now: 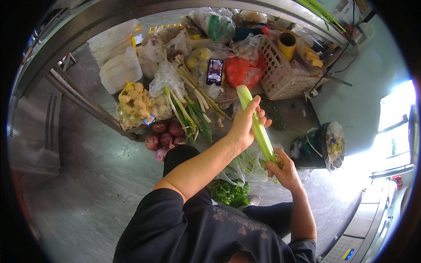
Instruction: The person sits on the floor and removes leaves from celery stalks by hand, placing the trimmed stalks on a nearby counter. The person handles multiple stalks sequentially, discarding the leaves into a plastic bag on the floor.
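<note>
A pale green bunch of celery stalks (262,138) slants across in front of me, its base end pointing up and away. My left hand (246,123) is wrapped around its upper part, below the base. Lower down, my right hand (283,169) grips the thinner end of the stalks. Beneath them lies a clear plastic bag (241,167) with more green stalks in it. Green leaves (230,194) spill out on the floor between my legs.
Red onions (166,139), leeks (187,111) and a bag of ginger (135,100) lie ahead on the left. A phone (214,72) with a lit screen stands among bagged vegetables. A plastic crate (286,82) and a lined bucket (317,146) are to the right. A metal table edge (164,11) arches overhead.
</note>
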Available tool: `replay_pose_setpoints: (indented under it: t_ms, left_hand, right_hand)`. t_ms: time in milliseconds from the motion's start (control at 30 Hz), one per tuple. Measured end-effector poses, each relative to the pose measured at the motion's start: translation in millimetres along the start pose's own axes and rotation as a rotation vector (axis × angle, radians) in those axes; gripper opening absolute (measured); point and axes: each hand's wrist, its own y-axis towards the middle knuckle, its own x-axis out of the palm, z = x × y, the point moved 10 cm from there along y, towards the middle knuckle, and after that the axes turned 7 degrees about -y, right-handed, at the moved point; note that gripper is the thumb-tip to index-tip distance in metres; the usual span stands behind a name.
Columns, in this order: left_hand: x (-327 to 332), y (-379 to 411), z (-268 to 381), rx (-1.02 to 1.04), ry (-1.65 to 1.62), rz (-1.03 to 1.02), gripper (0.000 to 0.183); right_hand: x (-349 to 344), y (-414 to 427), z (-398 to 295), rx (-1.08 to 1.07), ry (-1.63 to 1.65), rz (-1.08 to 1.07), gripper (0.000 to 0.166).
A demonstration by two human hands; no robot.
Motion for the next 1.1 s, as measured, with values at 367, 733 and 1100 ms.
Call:
replay_pose_setpoints:
  t_ms: [367,733,1100]
  left_hand:
    - [15.7,-3.3,9.0,0.033,0.204,-0.117,0.042]
    - [-7.8,-2.5,2.0,-0.026,0.247,-0.054,0.026]
    - [1.0,-3.9,-11.9,-0.114,0.360,-0.089,0.020]
  right_hand:
    - [-100.5,-20.2,-92.9,-0.405,-0.900,0.641,0.033]
    - [-209.7,3.1,-296.4,-0.798,-0.878,1.175,0.031]
    - [-201.7,124.9,-398.4,-1.074,-1.281,1.031,0.030]
